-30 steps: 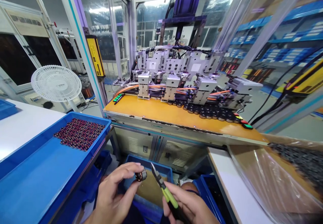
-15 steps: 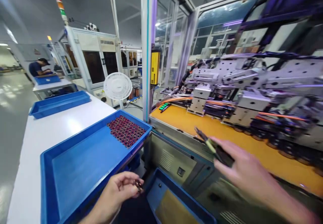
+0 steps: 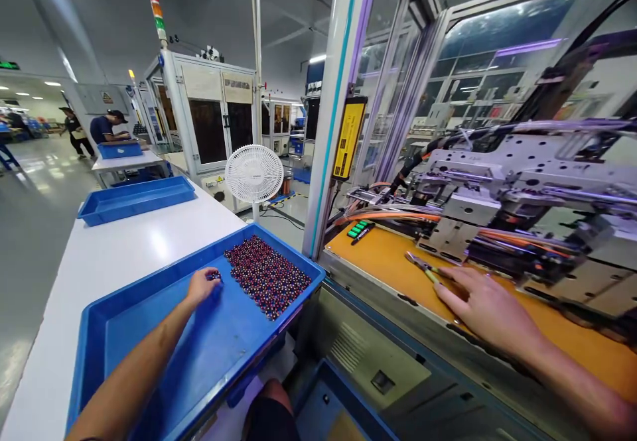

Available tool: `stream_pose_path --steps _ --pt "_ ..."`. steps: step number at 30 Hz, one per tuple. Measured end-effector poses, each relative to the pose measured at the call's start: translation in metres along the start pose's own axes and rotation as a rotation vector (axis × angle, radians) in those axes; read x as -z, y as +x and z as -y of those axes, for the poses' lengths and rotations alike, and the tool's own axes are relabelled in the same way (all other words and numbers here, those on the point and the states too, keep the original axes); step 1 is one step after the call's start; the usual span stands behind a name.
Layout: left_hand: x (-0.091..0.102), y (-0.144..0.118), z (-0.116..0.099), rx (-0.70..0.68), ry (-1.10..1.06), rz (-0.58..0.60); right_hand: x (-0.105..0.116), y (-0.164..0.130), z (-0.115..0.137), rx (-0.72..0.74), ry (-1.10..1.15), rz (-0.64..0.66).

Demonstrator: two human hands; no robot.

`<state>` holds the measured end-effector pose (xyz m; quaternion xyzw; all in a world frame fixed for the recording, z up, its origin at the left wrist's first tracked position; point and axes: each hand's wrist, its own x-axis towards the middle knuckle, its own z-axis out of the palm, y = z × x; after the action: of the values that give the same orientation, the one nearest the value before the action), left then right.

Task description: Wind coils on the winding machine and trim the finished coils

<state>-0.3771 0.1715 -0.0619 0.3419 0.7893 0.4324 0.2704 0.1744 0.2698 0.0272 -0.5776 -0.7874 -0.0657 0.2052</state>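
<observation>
My left hand is over the middle of a large blue tray, its fingers pinched on a few small dark parts. Right of it, inside the same tray, lies a dense patch of many small dark parts with red and pale spots. On the other side, my right hand is low over the orange work surface of a machine. Pliers with yellow-green on the handles are in its grip, jaws pointing away from me near the surface; the palm hides the handle ends.
Metal machine heads and cables stand close beyond my right hand. A frame post rises between tray and machine. A white fan, another blue tray and a seated person are farther back. A lower blue bin is below.
My left hand has moved forward from in front of the tray to over its middle, with the small parts. My right hand has brought the pliers over the orange surface. The view has shifted.
</observation>
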Motion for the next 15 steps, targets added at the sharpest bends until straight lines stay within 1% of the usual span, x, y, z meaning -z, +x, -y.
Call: stream_pose_path --steps 2,4,8,12,15 --pt "-0.008 0.022 0.005 -0.024 0.065 -0.015 -0.001 0.000 -0.002 -0.006 -0.005 -0.004" --pt "-0.017 0.039 0.010 -0.050 0.116 -0.015 -0.002 0.000 -0.003 -0.010 -0.013 -0.009" --pt "-0.036 0.059 0.017 -0.109 0.183 -0.002 -0.005 -0.001 -0.005 -0.005 -0.031 -0.022" --pt "-0.049 0.062 0.018 -0.154 0.208 -0.050 -0.006 -0.001 -0.006 0.029 -0.016 -0.054" --pt "-0.053 0.055 0.018 -0.165 0.206 -0.115 -0.015 0.000 -0.020 0.056 0.022 -0.110"
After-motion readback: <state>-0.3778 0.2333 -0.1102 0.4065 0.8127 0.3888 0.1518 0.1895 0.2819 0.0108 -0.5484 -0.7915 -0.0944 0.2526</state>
